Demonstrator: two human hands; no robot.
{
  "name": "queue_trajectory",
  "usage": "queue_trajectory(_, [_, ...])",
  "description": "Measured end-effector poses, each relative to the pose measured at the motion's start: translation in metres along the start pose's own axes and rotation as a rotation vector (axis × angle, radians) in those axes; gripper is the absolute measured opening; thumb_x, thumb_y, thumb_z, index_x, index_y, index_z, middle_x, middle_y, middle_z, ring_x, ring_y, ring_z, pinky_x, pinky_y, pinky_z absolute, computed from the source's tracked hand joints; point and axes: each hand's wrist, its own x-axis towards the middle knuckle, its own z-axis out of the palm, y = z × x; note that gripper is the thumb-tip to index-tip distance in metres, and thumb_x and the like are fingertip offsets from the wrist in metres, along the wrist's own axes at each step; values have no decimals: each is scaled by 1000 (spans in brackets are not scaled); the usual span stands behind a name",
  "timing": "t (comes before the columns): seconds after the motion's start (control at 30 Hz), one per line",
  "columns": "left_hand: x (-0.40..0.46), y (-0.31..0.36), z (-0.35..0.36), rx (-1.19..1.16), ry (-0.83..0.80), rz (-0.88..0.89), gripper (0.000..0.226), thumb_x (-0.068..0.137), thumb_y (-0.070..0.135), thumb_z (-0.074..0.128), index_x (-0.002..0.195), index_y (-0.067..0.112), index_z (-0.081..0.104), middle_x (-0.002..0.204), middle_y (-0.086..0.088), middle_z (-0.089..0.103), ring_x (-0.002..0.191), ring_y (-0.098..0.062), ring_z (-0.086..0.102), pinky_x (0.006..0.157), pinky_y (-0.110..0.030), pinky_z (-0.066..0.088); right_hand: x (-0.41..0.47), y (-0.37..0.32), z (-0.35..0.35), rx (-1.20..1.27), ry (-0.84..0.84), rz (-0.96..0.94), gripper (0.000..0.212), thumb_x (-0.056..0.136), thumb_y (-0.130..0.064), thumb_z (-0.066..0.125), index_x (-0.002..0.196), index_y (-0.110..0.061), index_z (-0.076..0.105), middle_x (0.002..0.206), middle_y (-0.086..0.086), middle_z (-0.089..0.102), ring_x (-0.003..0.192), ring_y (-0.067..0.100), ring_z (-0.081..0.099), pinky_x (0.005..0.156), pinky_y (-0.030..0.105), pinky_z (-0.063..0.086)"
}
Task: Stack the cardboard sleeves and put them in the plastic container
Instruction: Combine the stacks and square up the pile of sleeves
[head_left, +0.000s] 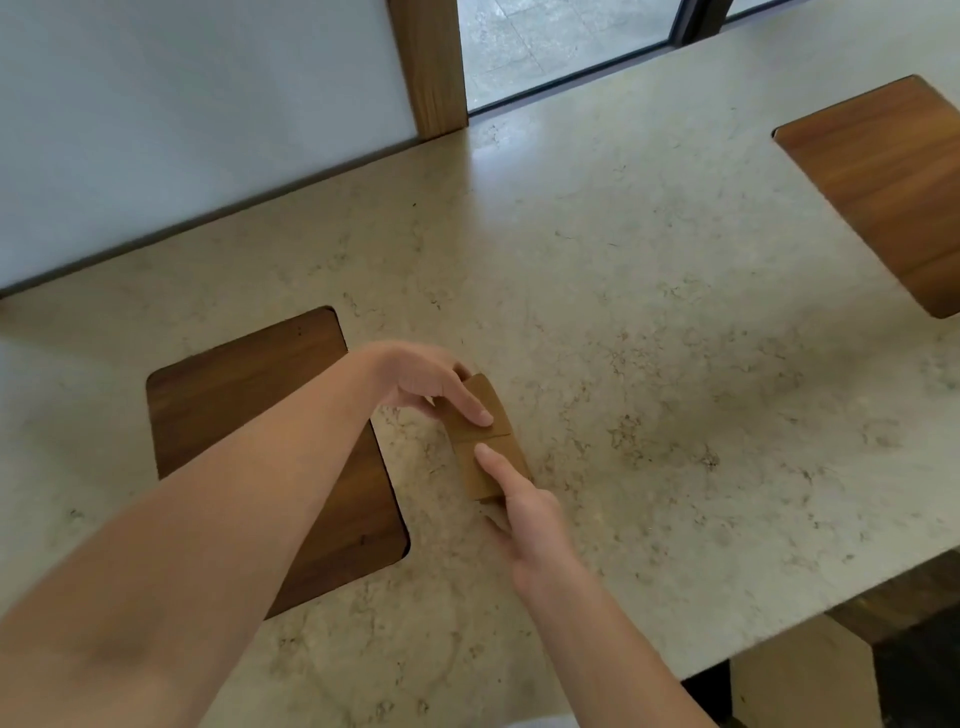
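A small pile of flat brown cardboard sleeves (485, 439) lies on the pale stone table (649, 312), just right of a wooden inset. My left hand (431, 384) grips the far end of the pile, thumb on top and fingers curled round its far edge. From the near side, my right hand (524, 512) holds the other end, with the forefinger stretched out flat on top and the thumb beside the pile. The pile's near edge is hidden under my right hand. No plastic container is in view.
A dark wooden inset (234, 415) is set into the table under my left forearm. Another wooden inset (883, 182) lies at the far right. A wall and a wooden post (428, 62) stand behind the table. The table's edge runs along the lower right.
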Motion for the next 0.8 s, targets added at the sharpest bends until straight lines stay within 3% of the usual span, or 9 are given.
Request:
queue_trajectory(0.1, [-2,-2,2,36,-36,-12,54,79,17,89,127,12,66,129,-3,72,122,-21,64,115,-43,44,4,6,-1,21,-8,-13,86,60,-35,98,132,-7,59,112,7,77,95,20,77,69,31,62])
queue_trajectory(0.27, [0,-17,6,-69,-84,5,58,78,17,86,131,10,64,131,-5,72,125,-23,63,119,-45,38,10,9,-5,64,-27,-27,97,53,-27,100,136,-5,55,114,10,76,91,19,78,61,26,61])
queue_trajectory(0.37, [-1,-27,9,-83,-108,42,60,76,21,91,130,16,65,126,0,75,121,-18,67,115,-40,44,13,9,-12,29,-42,-54,106,51,-25,101,140,-10,45,119,8,73,93,19,77,66,29,62])
queue_trajectory(0.43, [-6,-38,10,-56,-93,72,71,72,28,94,133,22,59,131,2,71,123,-16,64,112,-36,45,16,12,-17,-96,-71,-101,116,47,-33,102,143,-21,37,124,2,68,102,19,74,78,33,61])
queue_trajectory(0.53, [-17,-64,15,-18,19,124,93,62,40,99,138,35,47,136,14,60,124,-4,58,99,-20,47,20,18,-20,-499,-58,-254,133,40,-54,96,149,-34,22,137,-6,49,121,15,56,93,34,53])
queue_trajectory(0.63, [-31,-104,33,-157,86,223,91,59,32,101,129,48,45,125,19,66,112,6,64,86,-12,52,30,29,-24,-765,-43,-436,133,38,-64,93,145,-42,16,142,-9,38,132,15,46,106,42,50])
queue_trajectory(0.8, [-46,-159,89,-221,293,370,112,59,30,102,142,48,30,126,26,62,124,-1,60,98,-18,50,47,41,-39,-987,-209,-681,129,45,-74,90,144,-45,12,138,-26,44,127,6,53,104,43,51])
